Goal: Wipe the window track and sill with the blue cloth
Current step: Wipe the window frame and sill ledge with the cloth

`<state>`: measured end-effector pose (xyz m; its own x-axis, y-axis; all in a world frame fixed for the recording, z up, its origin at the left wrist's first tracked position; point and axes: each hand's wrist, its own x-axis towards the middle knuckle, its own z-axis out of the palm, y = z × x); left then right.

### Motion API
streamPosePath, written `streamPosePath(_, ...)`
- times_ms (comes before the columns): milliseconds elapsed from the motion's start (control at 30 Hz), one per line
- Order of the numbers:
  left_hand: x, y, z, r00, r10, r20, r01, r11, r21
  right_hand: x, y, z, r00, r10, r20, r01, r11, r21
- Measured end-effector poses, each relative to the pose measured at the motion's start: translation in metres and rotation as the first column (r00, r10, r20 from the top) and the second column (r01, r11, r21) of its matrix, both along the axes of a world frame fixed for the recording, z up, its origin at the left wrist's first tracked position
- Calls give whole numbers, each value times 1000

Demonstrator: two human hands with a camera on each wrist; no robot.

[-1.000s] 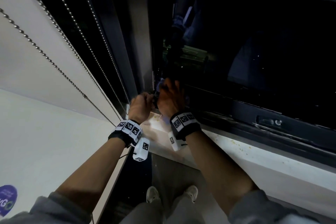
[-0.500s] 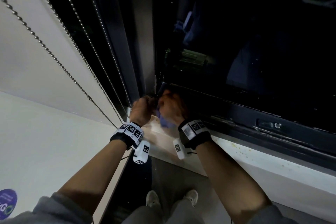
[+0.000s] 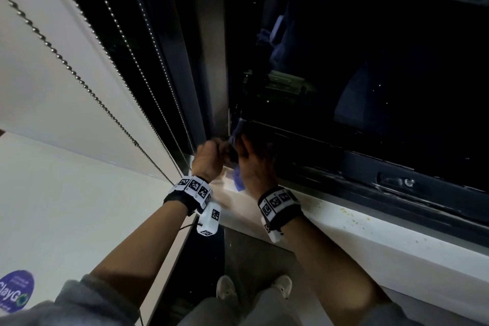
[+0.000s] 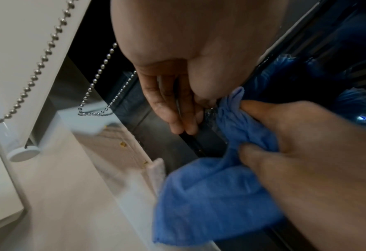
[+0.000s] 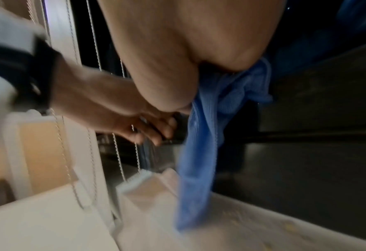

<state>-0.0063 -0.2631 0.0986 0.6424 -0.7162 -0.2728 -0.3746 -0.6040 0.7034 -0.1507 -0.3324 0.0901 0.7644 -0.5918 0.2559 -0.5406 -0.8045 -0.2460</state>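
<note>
My right hand (image 3: 254,167) grips the bunched blue cloth (image 3: 239,182) at the left end of the dark window track (image 3: 330,180). In the left wrist view its fingers (image 4: 263,152) squeeze the cloth (image 4: 210,195), whose upper tip meets the frame corner while the loose tail hangs onto the white sill (image 3: 357,241). The right wrist view shows the cloth (image 5: 199,161) dangling under the palm. My left hand (image 3: 210,157) sits just left of it, fingers (image 4: 173,110) and thumb curled on the edge of the dark window frame.
Bead chains (image 3: 79,79) of a white roller blind (image 3: 53,61) hang close on the left, and its bottom rail cap (image 4: 23,152) ends just above the sill. Yellow specks (image 3: 349,216) dot the sill further right. A latch (image 3: 397,182) sits on the lower sash.
My right hand has drawn back a little from the frame corner towards me, and the cloth's tail now hangs out below it. The left hand has barely moved.
</note>
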Motion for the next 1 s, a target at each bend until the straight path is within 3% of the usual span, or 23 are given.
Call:
streamPosePath(100, 0, 1, -1, 1000, -1, 6, 1, 1000, -14, -17, 2, 26, 996, 88, 15, -89, 985, 148)
streamPosePath(233, -3, 1, -5, 1000, 4, 13, -3, 998, -57, -1, -24, 56, 979, -193, 58, 190, 980, 48)
streamPosePath(367, -10, 2, -2, 998, 5, 67, -1, 998, -59, 25, -9, 12, 991, -121, -60, 120, 993, -8)
streamPosePath(433, -11, 1, 0, 996, 8, 84, -3, 998, -55, 21, -5, -18, 994, -106, -30, 104, 991, -79)
streamPosePath(600, -12, -1, 1, 993, 1, 120, 11, 995, -96, -14, -24, -25, 997, -77, 0, 75, 967, -245)
streamPosePath(767, -17, -1, 1, 997, 30, 72, -21, 992, -127, -69, -45, -33, 996, -80, 26, 83, 988, -134)
streamPosePath(900, -14, 3, 3, 998, 31, 50, -23, 989, -145, -122, -48, -7, 996, -93, 5, 93, 987, -134)
streamPosePath(1000, -9, 20, -2, 999, 41, 35, -36, 987, -155, -143, -48, 7, 990, -81, 112, 78, 996, 31)
